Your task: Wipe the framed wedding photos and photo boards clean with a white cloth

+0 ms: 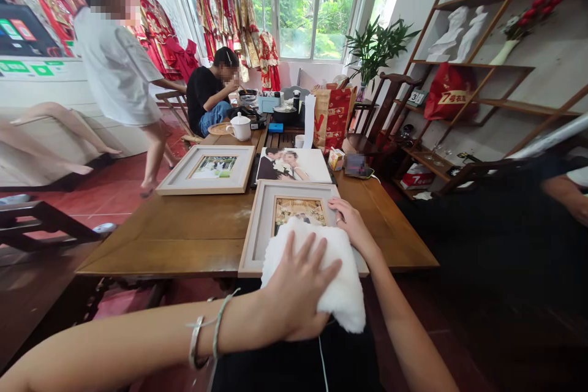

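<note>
My left hand [298,285], with bracelets at its wrist, lies spread over a fluffy white cloth [342,275]. The cloth covers the lower part of a light wooden picture frame [261,214] at the table's near edge and hangs over that edge. Behind the cloth shows the upper part of a small photo [301,207] set in a pale mat. At the frame's right side, my right hand [350,219] wears a ring and has its fingers bent over the border, gripping it. Its thumb is hard to make out.
Another framed photo [215,166] lies at the back left of the wooden table [184,242]. Beyond my frame are a large couple's print [294,165], a white teapot [239,127], a phone [357,165] and a red paper bag [334,116]. One person [209,95] sits behind; another [114,67] walks left.
</note>
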